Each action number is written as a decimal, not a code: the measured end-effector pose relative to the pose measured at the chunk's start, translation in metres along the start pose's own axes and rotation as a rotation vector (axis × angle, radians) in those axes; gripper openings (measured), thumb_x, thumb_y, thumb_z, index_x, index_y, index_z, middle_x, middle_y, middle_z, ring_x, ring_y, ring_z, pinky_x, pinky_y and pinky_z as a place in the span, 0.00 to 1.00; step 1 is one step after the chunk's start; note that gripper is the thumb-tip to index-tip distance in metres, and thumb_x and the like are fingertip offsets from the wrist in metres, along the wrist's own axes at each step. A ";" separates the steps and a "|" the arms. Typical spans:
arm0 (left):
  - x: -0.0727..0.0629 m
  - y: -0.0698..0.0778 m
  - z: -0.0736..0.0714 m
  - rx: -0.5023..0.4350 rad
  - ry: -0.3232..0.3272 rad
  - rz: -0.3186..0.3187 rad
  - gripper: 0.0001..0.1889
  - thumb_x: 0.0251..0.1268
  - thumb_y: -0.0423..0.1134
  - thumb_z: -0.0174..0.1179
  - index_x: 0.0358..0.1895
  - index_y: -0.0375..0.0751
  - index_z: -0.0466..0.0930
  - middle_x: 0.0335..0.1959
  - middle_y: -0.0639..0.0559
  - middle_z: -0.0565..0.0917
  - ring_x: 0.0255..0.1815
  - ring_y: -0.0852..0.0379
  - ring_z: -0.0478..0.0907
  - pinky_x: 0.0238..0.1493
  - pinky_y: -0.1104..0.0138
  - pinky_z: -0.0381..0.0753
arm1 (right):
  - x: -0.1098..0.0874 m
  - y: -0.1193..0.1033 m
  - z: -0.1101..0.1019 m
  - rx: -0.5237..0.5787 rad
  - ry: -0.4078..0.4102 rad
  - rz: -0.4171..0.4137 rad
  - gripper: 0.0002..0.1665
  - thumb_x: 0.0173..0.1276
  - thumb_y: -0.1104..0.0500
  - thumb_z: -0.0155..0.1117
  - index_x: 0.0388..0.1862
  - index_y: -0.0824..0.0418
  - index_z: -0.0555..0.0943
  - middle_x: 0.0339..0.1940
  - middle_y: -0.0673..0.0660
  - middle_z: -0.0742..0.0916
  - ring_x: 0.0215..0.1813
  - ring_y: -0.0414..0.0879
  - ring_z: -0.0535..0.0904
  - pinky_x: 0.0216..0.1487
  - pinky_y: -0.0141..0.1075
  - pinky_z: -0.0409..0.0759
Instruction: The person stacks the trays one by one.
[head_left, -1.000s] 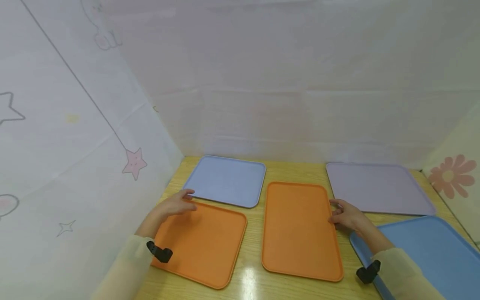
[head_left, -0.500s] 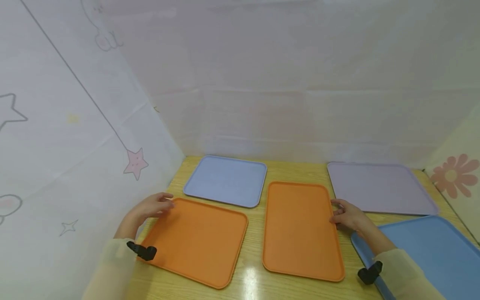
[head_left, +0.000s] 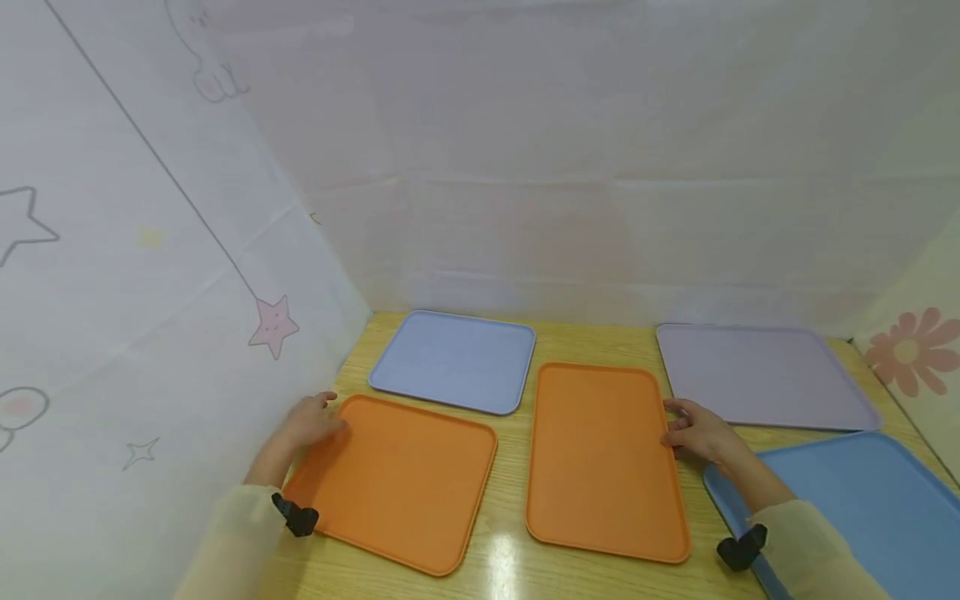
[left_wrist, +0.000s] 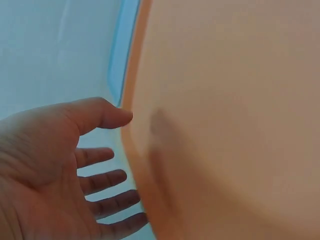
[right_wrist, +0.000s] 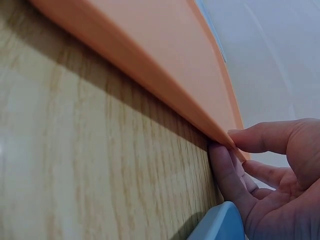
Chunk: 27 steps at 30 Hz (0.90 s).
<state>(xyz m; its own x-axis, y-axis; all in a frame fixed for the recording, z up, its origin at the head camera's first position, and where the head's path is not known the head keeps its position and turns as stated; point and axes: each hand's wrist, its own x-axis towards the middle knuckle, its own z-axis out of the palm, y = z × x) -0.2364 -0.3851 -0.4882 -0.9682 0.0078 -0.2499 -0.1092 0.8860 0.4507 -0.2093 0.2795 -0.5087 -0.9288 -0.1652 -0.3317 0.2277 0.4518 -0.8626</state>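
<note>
Two orange trays lie side by side in the head view. My left hand (head_left: 306, 421) is at the far left corner of the left orange tray (head_left: 408, 483). In the left wrist view its thumb (left_wrist: 107, 114) reaches to the rim, while the fingers (left_wrist: 107, 206) stretch out spread along the outside of the edge. Across the table, my right hand (head_left: 701, 432) pinches the right long edge of the upright-set orange tray (head_left: 600, 462). Seen from the right wrist, the thumb (right_wrist: 262, 137) is on top of the rim and a finger (right_wrist: 225, 165) lies beneath it.
Behind the left orange tray lies a pale blue tray (head_left: 453, 362). A lilac tray (head_left: 765, 375) sits at the back right, and a blue tray (head_left: 862, 500) lies under my right forearm. White printed sheets (head_left: 525, 167) wall off the wooden table (head_left: 502, 550).
My left hand has moved left, from above the left orange tray to its far left corner, then slightly down toward the rim. The right hand keeps its hold on the other orange tray.
</note>
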 end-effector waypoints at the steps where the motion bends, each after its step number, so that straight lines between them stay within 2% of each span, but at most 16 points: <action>1: 0.000 0.000 0.004 0.038 0.007 -0.005 0.38 0.65 0.42 0.61 0.71 0.21 0.61 0.63 0.18 0.68 0.62 0.24 0.67 0.62 0.38 0.71 | 0.000 0.000 0.000 0.001 -0.001 0.001 0.49 0.65 0.68 0.69 0.78 0.75 0.52 0.46 0.65 0.79 0.39 0.47 0.83 0.41 0.41 0.88; 4: -0.004 0.004 0.012 0.133 0.018 -0.042 0.37 0.63 0.42 0.59 0.70 0.21 0.62 0.62 0.19 0.66 0.61 0.23 0.63 0.62 0.36 0.68 | -0.001 0.000 0.001 0.001 0.000 0.009 0.50 0.66 0.68 0.69 0.78 0.74 0.52 0.47 0.65 0.80 0.39 0.48 0.84 0.41 0.42 0.88; 7: -0.009 0.010 0.014 0.167 0.015 -0.071 0.34 0.63 0.41 0.58 0.68 0.21 0.64 0.61 0.19 0.66 0.60 0.22 0.62 0.60 0.36 0.68 | -0.001 -0.001 0.001 -0.006 0.001 0.011 0.49 0.67 0.67 0.69 0.79 0.74 0.52 0.48 0.66 0.79 0.40 0.47 0.84 0.41 0.42 0.88; 10: -0.010 0.014 0.010 0.168 -0.012 -0.079 0.31 0.65 0.36 0.54 0.68 0.21 0.65 0.61 0.19 0.68 0.60 0.23 0.66 0.59 0.38 0.71 | -0.001 0.001 0.000 -0.015 0.004 0.013 0.49 0.67 0.67 0.69 0.78 0.74 0.52 0.48 0.66 0.79 0.41 0.47 0.83 0.41 0.42 0.88; 14: -0.007 0.013 0.005 0.145 -0.055 -0.058 0.25 0.67 0.29 0.48 0.67 0.23 0.65 0.56 0.21 0.75 0.47 0.34 0.76 0.49 0.48 0.77 | 0.000 0.003 0.000 -0.008 0.002 0.019 0.49 0.67 0.66 0.68 0.79 0.74 0.52 0.48 0.65 0.79 0.41 0.46 0.83 0.41 0.41 0.88; 15: -0.007 0.011 0.004 0.122 -0.067 -0.057 0.24 0.67 0.28 0.47 0.66 0.24 0.65 0.52 0.23 0.78 0.41 0.38 0.77 0.43 0.52 0.79 | 0.000 0.003 -0.001 -0.006 -0.002 0.019 0.49 0.67 0.66 0.68 0.79 0.74 0.51 0.48 0.64 0.79 0.41 0.46 0.83 0.41 0.42 0.88; 17: -0.007 0.008 0.002 0.044 -0.092 -0.063 0.24 0.65 0.26 0.47 0.65 0.25 0.65 0.44 0.28 0.79 0.30 0.46 0.72 0.32 0.58 0.76 | 0.000 0.003 -0.001 0.000 -0.006 0.020 0.50 0.67 0.66 0.68 0.79 0.74 0.51 0.48 0.64 0.79 0.41 0.46 0.83 0.42 0.42 0.88; 20: -0.009 0.004 -0.002 -0.108 -0.143 -0.089 0.25 0.61 0.24 0.49 0.63 0.26 0.68 0.36 0.38 0.76 0.24 0.53 0.66 0.26 0.63 0.71 | 0.001 0.003 -0.001 0.005 -0.012 0.014 0.50 0.67 0.67 0.68 0.79 0.74 0.50 0.46 0.63 0.79 0.40 0.46 0.83 0.41 0.42 0.88; 23: -0.011 0.004 -0.009 -0.243 -0.201 -0.123 0.26 0.59 0.24 0.51 0.63 0.27 0.68 0.38 0.41 0.75 0.28 0.53 0.71 0.29 0.62 0.76 | 0.001 0.003 -0.001 0.011 -0.014 0.014 0.50 0.67 0.67 0.68 0.79 0.74 0.50 0.45 0.62 0.79 0.40 0.46 0.83 0.42 0.42 0.88; 27: -0.014 0.005 -0.018 -0.365 -0.264 -0.131 0.28 0.63 0.25 0.54 0.68 0.30 0.63 0.42 0.40 0.77 0.38 0.49 0.77 0.40 0.56 0.82 | 0.000 0.003 0.000 0.003 -0.018 0.018 0.50 0.67 0.66 0.68 0.79 0.74 0.50 0.46 0.63 0.79 0.41 0.46 0.83 0.43 0.42 0.88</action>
<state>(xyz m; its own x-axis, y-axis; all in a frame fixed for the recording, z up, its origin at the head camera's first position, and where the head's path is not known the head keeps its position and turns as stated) -0.2268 -0.3890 -0.4673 -0.8556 0.0665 -0.5133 -0.3448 0.6665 0.6610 -0.2084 0.2810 -0.5107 -0.9194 -0.1726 -0.3535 0.2448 0.4526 -0.8575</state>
